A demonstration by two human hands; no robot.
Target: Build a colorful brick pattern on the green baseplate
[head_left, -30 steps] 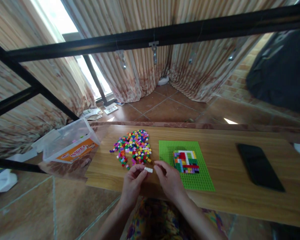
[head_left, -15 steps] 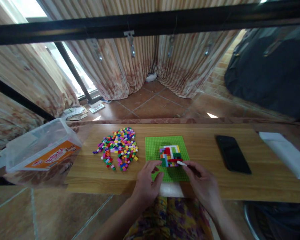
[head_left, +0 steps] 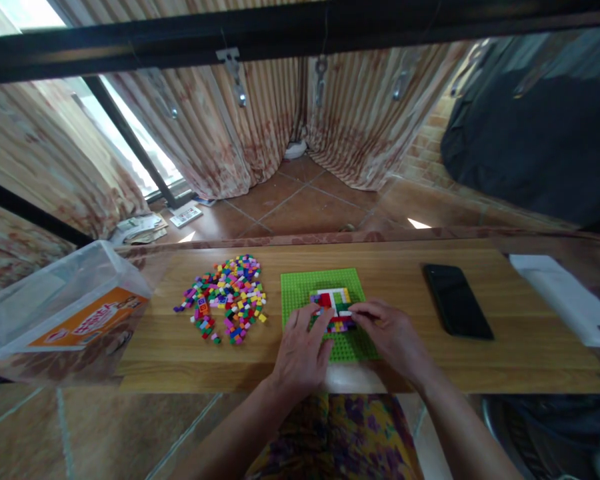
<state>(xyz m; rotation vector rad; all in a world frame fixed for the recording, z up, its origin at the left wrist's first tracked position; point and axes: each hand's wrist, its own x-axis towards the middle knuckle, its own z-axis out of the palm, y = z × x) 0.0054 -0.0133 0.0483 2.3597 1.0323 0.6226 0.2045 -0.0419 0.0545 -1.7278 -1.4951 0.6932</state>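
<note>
A block build of several colours (head_left: 337, 308) stands on a green studded baseplate (head_left: 295, 288) in front of me. My right hand (head_left: 389, 335) has its thumb and fingertips pinched on a small white brick (head_left: 345, 314) at the right part of the build, by red and green bricks. Whether the brick is pressed down fully cannot be seen. On the left side of the build rest the fingers of my left hand (head_left: 300, 343), stretched out and apart, covering part of it. Nothing shows in the left hand's grasp.
A heap of loose coloured bricks (head_left: 230, 293) lies left on the wooden table (head_left: 180, 360). Beyond it is a clear plastic box (head_left: 115, 267) with an orange label. To the right lie a black phone (head_left: 457, 300) and a white object (head_left: 555, 293).
My right hand has brought the white brick left, onto the build. My left hand has moved up so that its fingers lie over the build's left side. The camera view has shifted slightly.
</note>
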